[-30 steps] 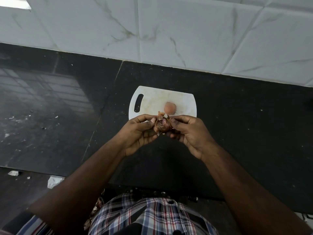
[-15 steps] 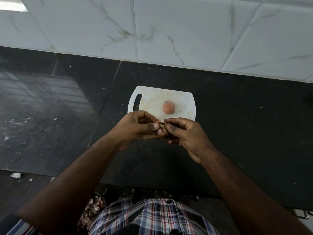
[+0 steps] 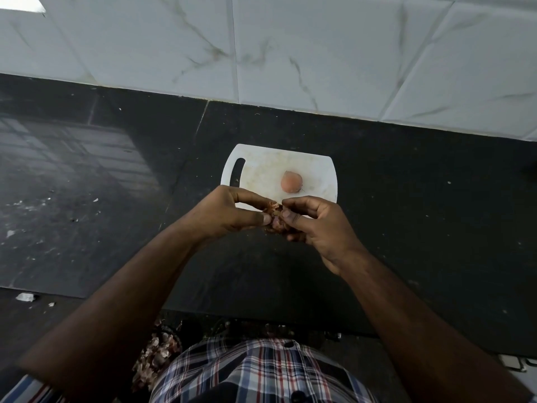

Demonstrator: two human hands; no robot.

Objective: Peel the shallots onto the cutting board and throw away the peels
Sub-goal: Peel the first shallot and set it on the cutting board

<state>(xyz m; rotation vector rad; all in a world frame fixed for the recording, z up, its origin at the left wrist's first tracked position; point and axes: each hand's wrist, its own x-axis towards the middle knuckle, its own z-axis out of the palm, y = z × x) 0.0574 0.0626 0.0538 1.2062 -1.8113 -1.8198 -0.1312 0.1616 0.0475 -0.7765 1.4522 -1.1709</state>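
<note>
Both hands pinch unpeeled shallot (image 3: 274, 218) above near edge of cutting board (image 3: 263, 170): left hand (image 3: 229, 212), right hand (image 3: 315, 225). Peeled shallot (image 3: 291, 182) on board. Skin probably dry, brittle, light; take loose flap at tip.

The black stone worktop (image 3: 406, 199) is polished and glossy on its left part, where it mirrors a window grid, and is flecked with pale crumbs. The white plastic cutting board (image 3: 261, 167) with rounded corners looks matt, stained faintly yellow. The peeled pink shallot (image 3: 291, 182) on it is smooth and slightly shiny. The brown shallot (image 3: 274, 221) between the hands has dry, papery, flaking skin. The white marble-veined wall tiles (image 3: 290, 48) are smooth with a soft sheen. The checked shirt (image 3: 261, 370) is woven cloth.
</note>
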